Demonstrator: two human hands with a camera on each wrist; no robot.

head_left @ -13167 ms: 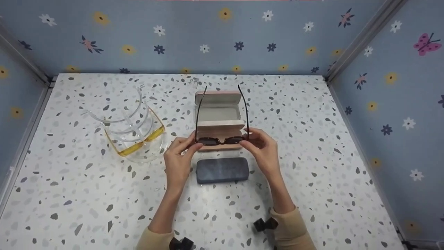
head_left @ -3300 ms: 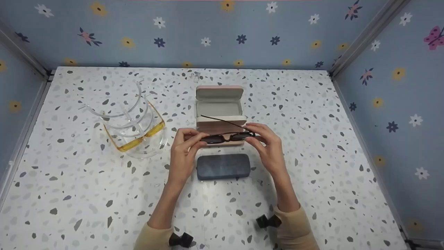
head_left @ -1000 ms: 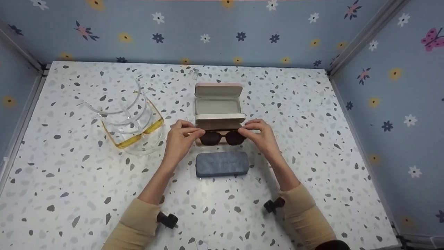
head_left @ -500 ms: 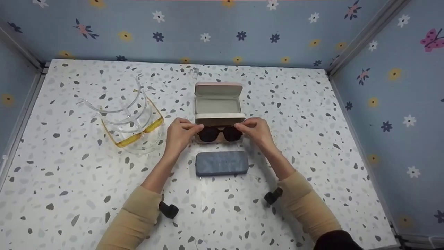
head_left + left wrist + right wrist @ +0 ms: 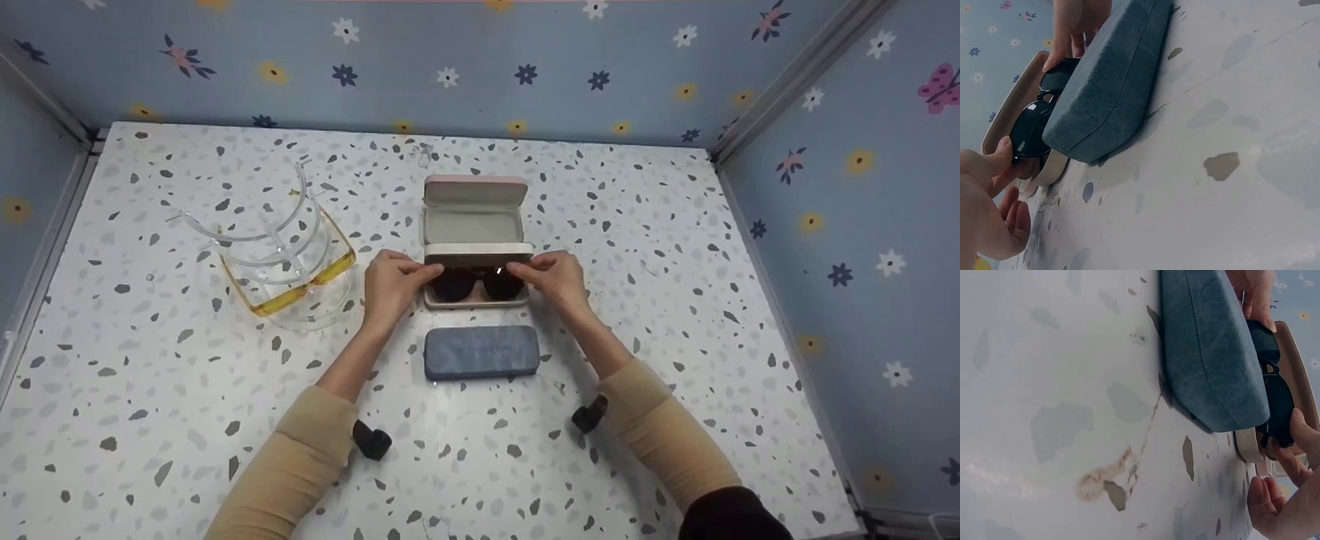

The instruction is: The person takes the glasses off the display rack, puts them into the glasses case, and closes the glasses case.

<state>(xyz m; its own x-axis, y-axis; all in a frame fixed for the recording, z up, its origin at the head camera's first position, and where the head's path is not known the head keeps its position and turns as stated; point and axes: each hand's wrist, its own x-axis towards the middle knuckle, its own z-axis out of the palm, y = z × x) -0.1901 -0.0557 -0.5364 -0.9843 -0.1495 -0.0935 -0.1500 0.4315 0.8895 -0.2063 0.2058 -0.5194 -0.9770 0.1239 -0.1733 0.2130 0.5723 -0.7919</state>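
Dark sunglasses (image 5: 455, 287), lenses toward me and arms folded, sit tilted in the open nearer glasses case (image 5: 478, 304). My left hand (image 5: 390, 289) pinches their left upper corner between thumb and fingers. At the opposite corner my right hand (image 5: 559, 282) does the same. The case's raised lid stands behind the frame, and its tan inside shows behind the lenses (image 5: 1030, 129) in the left wrist view. In the right wrist view, the sunglasses (image 5: 1279, 402) are partly hidden by a closed blue-grey glasses case (image 5: 1213, 354).
The closed blue-grey case lies just in front of the hands. Directly behind the nearer case stands another open glasses case (image 5: 474, 225) with grey lining. To the left, a clear display stand (image 5: 259, 238) bears yellow-framed glasses (image 5: 281, 302). A patterned wall (image 5: 480, 60) bounds the speckled table.
The sunglasses' arms, spread at first, have been folded, the left before the right. Over the last second both hands have lowered the sunglasses into the nearer case.
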